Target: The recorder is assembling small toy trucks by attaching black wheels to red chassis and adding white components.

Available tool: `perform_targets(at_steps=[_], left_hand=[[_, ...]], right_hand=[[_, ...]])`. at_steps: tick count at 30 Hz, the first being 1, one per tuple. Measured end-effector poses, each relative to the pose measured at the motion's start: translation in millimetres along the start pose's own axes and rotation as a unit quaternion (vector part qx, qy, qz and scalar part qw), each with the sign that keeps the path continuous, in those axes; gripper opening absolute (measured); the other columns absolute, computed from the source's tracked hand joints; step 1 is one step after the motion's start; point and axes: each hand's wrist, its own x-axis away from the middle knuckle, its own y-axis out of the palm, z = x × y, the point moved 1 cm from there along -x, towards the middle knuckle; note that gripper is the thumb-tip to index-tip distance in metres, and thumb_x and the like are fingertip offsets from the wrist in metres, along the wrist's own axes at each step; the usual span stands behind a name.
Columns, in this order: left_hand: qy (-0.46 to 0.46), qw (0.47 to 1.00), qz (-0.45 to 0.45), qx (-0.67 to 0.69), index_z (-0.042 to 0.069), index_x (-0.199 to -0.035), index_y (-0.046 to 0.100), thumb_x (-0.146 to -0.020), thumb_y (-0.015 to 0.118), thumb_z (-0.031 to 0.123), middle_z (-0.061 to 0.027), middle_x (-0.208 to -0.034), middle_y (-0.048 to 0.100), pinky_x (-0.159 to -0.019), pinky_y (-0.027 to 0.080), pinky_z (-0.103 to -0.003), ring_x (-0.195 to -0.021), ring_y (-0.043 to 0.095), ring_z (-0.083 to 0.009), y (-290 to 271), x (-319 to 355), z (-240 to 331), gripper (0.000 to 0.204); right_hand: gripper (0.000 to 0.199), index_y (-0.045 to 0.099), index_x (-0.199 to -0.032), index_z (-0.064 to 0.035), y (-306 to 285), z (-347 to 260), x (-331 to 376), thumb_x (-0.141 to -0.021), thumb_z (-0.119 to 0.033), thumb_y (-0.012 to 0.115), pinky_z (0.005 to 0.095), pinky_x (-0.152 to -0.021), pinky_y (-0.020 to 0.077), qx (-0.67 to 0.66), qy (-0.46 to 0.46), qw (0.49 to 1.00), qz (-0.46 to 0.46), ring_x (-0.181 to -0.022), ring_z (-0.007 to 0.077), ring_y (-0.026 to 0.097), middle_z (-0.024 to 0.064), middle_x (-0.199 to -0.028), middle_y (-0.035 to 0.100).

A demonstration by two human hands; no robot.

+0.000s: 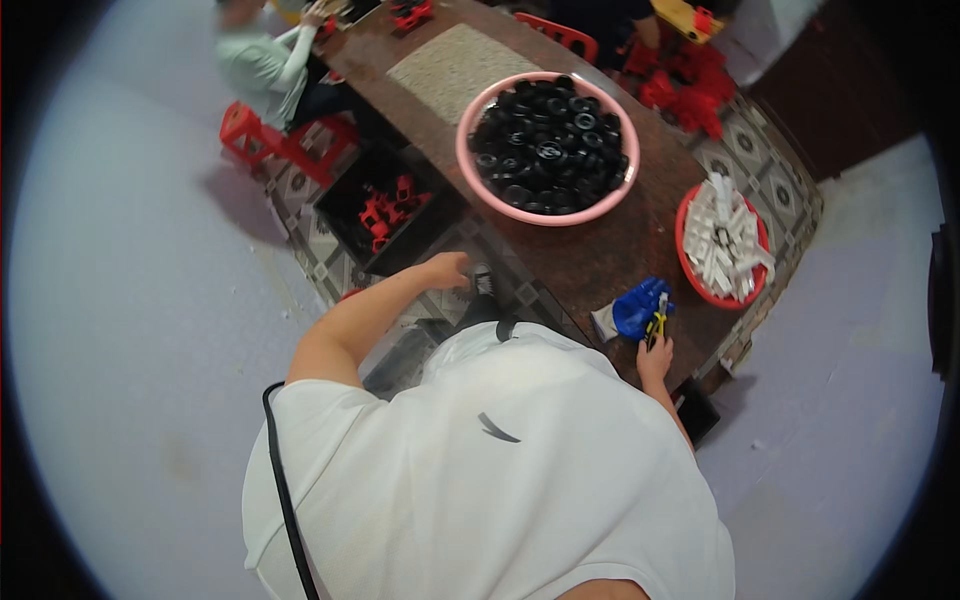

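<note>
Gripping yellow-handled pliers beside a blue glove, the right hand is closed; the left hand hangs empty, loosely curled.

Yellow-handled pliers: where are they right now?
In the head view, the yellow-handled pliers are at the table's near right edge, in the right hand, beside the blue glove and below-left of the red basin of white parts.

Right hand grips yellow-handled pliers (by blue glove).
</note>
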Motion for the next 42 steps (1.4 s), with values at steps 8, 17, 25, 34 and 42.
perform_targets(at_steps=[8,17,25,34,42], left_hand=[[-0.218,0.973,-0.033,0.072,0.002,-0.107,0.066,-0.066,0.076,0.029,-0.0174,-0.109,0.066,-0.089,0.049,-0.037,-0.102,0.063,-0.0307,9.6,31.6,-252.3,0.050],[-0.327,0.889,0.155,0.282,0.004,-0.105,0.065,-0.066,0.076,0.024,-0.0168,-0.096,0.068,-0.081,0.052,-0.037,-0.092,0.066,-0.0291,-73.2,22.8,-431.8,0.045],[-0.341,0.712,0.191,0.584,0.000,-0.099,0.063,-0.076,0.069,0.013,-0.0095,-0.086,0.067,-0.071,0.050,-0.029,-0.078,0.063,-0.0173,-57.8,-43.5,-561.7,0.027],[-0.454,0.462,0.260,0.716,0.005,-0.105,0.057,-0.090,0.054,0.015,-0.0049,-0.092,0.063,-0.068,0.048,-0.028,-0.078,0.058,-0.0138,96.2,-197.3,-705.8,0.018],[-0.620,0.345,0.335,0.620,0.002,-0.115,0.052,-0.090,0.059,0.027,-0.0137,-0.113,0.061,-0.085,0.048,-0.038,-0.102,0.061,-0.0285,203.3,-303.9,-784.5,0.036]], right_hand=[[0.038,0.056,-0.112,-0.0026,29.7,-84.5,37.6,-0.081,-0.022,0.065,0.0444,-0.091,0.0440,-0.007,-0.197,0.976,0.095,-0.110,0.0365,0.054,0.0241,-0.117,0.056],[0.019,0.063,-0.090,-0.0006,147.7,-438.4,6.0,-0.082,-0.017,0.061,0.0393,-0.071,0.0500,-0.093,-0.200,0.933,-0.285,-0.081,0.0324,0.066,0.0188,-0.084,0.066],[0.018,0.062,-0.098,-0.0007,334.4,-739.4,-84.4,-0.085,-0.013,0.062,0.0335,-0.075,0.0512,-0.027,-0.325,0.872,-0.364,-0.083,0.0244,0.067,0.0145,-0.088,0.068],[0.029,0.062,-0.112,-0.0038,708.0,-736.1,-190.0,-0.088,-0.017,0.055,0.0379,-0.088,0.0486,0.076,-0.220,0.911,-0.341,-0.103,0.0309,0.062,0.0173,-0.108,0.065],[0.048,0.051,-0.128,-0.0085,844.7,-700.6,-234.4,-0.083,-0.024,0.054,0.0420,-0.094,0.0447,0.098,-0.112,0.933,-0.327,-0.112,0.0370,0.056,0.0198,-0.120,0.059]])
